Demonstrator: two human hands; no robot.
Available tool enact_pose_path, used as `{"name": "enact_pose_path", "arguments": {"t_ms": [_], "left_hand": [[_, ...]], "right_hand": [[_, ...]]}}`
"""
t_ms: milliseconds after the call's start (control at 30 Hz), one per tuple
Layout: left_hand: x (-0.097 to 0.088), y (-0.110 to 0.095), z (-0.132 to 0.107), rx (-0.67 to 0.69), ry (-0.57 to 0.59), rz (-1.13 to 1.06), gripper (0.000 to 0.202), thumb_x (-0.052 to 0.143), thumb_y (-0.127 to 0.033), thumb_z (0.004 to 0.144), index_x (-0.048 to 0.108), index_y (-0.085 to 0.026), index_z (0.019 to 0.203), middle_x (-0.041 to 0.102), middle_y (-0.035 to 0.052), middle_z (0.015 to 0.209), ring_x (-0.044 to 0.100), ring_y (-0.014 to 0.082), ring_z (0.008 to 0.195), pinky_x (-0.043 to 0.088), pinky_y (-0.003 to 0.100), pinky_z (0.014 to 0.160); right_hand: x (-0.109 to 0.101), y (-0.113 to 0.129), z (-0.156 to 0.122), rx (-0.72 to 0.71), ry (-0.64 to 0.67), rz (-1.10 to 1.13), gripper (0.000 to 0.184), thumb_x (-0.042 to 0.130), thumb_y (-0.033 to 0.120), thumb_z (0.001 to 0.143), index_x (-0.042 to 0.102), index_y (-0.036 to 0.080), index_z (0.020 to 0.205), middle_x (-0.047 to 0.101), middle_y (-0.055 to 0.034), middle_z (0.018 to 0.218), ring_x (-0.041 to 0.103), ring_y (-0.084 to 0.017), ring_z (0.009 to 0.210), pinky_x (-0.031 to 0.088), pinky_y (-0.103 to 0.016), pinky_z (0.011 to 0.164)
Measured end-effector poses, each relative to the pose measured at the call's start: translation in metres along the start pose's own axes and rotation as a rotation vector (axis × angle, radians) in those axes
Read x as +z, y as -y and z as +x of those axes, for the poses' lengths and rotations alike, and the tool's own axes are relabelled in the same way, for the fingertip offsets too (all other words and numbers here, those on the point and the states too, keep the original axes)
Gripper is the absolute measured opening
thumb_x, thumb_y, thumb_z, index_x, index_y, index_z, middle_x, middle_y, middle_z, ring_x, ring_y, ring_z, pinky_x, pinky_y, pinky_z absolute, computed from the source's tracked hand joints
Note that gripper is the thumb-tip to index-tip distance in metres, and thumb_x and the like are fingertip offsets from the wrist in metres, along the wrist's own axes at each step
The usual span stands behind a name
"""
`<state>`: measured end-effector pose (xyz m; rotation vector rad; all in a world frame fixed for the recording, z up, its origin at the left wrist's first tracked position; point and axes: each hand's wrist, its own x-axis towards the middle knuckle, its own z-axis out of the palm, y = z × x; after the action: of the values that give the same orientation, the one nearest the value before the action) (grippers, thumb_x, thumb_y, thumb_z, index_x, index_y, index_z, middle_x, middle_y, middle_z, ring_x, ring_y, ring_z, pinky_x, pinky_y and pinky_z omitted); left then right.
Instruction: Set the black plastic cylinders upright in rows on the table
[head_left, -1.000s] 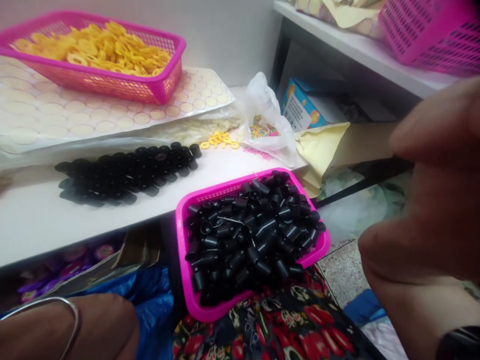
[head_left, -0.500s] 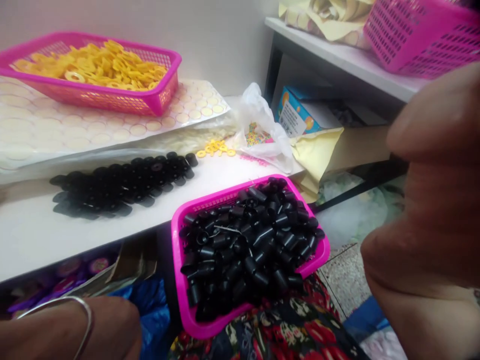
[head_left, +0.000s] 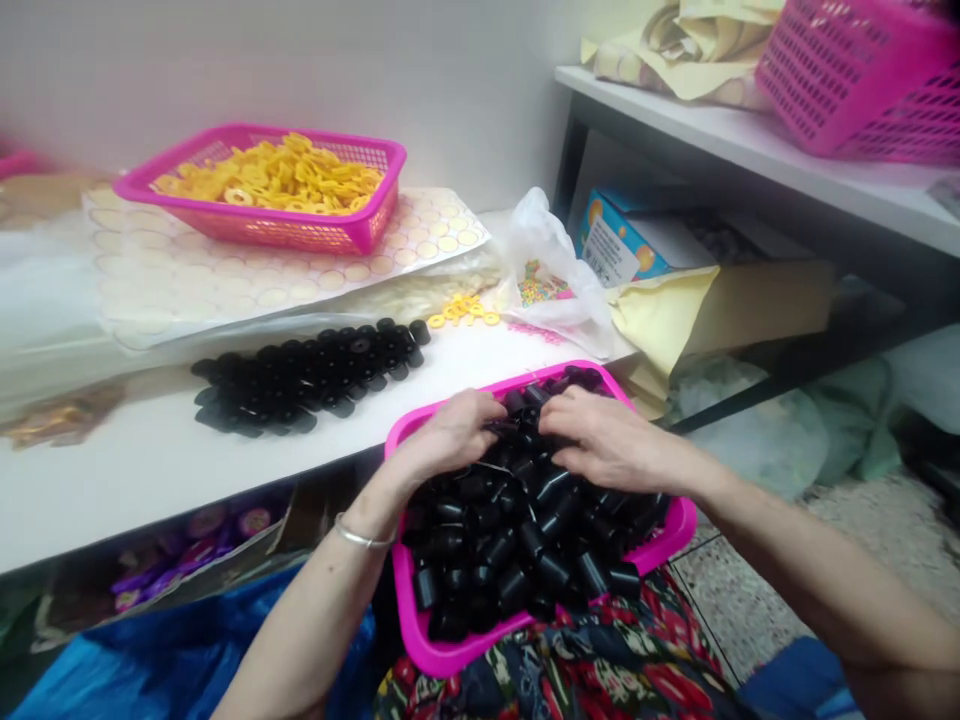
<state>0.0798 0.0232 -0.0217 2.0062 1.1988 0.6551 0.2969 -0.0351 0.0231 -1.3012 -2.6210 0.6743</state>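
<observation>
I'm into the black pieces [head_left: 510, 550] in the pink basket [head_left: 406, 605] on my lap, left hand [head_left: 459, 430] and right hand [head_left: 604, 438] both curled, grip impossible to tell, seemingly picking some out, which calls for a neat fingertip pinch next.

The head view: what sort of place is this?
Perhaps a small-parts workshop: a pink basket full of black cylinders, another basket heaped with yellow rings, and a cluster of black pieces on the white table.
</observation>
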Motion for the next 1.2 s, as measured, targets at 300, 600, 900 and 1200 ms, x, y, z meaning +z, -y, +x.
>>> {"name": "enact_pose_path", "arguments": {"t_ms": [300, 600, 900, 1200], "left_hand": [[0.036, 0.030, 0.011, 0.117, 0.359, 0.235, 0.034, 0.050, -0.009, 0.059, 0.066, -0.020, 0.087, 0.061, 0.0065, 0.085, 0.056, 0.0250, 0.084, 0.045, 0.035, 0.075], [0.018, 0.016, -0.016, -0.164, 0.111, -0.654, 0.030, 0.072, -0.014, 0.058, 0.062, -0.017, 0.086, 0.064, 0.0022, 0.085, 0.060, 0.0178, 0.081, 0.048, 0.031, 0.077], [0.018, -0.002, -0.029, -0.144, 0.100, -0.786, 0.036, 0.080, -0.019, 0.058, 0.071, -0.017, 0.093, 0.067, 0.0041, 0.089, 0.061, 0.0194, 0.085, 0.049, 0.031, 0.079], [0.018, -0.002, -0.026, -0.119, 0.163, -0.807, 0.038, 0.081, -0.020, 0.059, 0.073, -0.017, 0.096, 0.069, 0.0046, 0.090, 0.062, 0.0204, 0.085, 0.050, 0.030, 0.076]], "right_hand": [[0.025, 0.002, 0.019, -0.033, 0.189, -0.309, 0.016, 0.053, 0.015, 0.077, 0.062, 0.014, 0.090, 0.056, -0.0122, 0.100, 0.047, -0.027, 0.095, 0.039, -0.041, 0.079], [0.018, -0.016, 0.010, 0.250, -0.318, 0.856, 0.026, 0.066, 0.024, 0.073, 0.056, 0.019, 0.097, 0.061, -0.0016, 0.089, 0.059, -0.017, 0.082, 0.048, -0.033, 0.077], [0.031, -0.006, 0.016, 0.197, -0.479, 1.192, 0.032, 0.080, 0.020, 0.059, 0.067, 0.019, 0.088, 0.067, -0.0018, 0.089, 0.063, -0.015, 0.082, 0.051, -0.030, 0.078], [0.032, -0.007, 0.015, 0.100, -0.481, 0.783, 0.030, 0.075, 0.020, 0.069, 0.071, 0.021, 0.098, 0.072, -0.0032, 0.091, 0.067, -0.019, 0.083, 0.055, -0.032, 0.077]]}}
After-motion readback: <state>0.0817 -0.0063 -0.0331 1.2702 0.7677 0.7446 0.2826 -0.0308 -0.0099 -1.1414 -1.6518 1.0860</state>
